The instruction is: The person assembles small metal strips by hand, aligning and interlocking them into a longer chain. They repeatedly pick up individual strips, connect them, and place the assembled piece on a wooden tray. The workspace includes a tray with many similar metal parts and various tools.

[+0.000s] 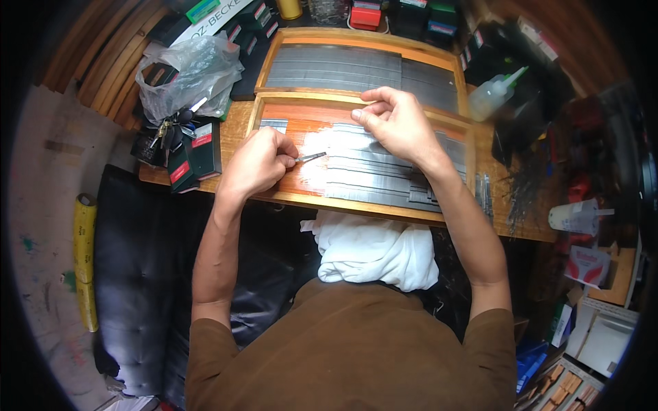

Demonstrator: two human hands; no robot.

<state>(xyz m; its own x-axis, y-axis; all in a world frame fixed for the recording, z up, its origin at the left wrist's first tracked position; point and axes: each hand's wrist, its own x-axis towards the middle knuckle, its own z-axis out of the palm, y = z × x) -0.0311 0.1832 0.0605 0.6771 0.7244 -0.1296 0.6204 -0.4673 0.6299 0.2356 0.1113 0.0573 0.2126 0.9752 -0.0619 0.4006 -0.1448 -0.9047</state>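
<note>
Left fingers pinch slim dark piece; plastic bag left, bottle right.

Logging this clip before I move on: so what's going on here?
A person is working with both bare hands over the near tray. The left hand holds a thin tool, which looks like tweezers, over the tray's orange base. The right hand is above the tray, thumb and forefinger apart, with nothing visible between them. Dark strips cover much of the base, leaving an orange patch bare. The far tray also holds dark strips.
</note>
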